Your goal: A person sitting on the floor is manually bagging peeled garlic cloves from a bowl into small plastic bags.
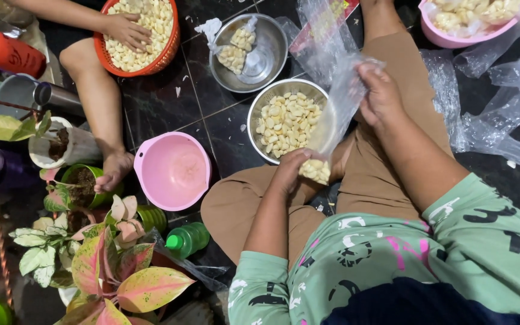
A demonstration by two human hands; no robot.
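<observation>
While the person sits cross-legged on the dark tiled floor, the two hands work one clear plastic bag that stretches from the right hand, far and high, down to the left hand, near the lap. Just left of the bag stands a steel bowl of peeled pale cloves, touching nothing I can see of the hands; an empty pink bowl lies further left, and another person's hand rests in an orange basket at the far left. Both hands are apart, each clamped on the bag: the right pinches the gathered mouth, the left cups the small load of cloves at the bottom. By my judgement the film is thin, limp and slippery, light but easily torn, so it wants holding at the bunched neck with the filled bottom supported from beneath
</observation>
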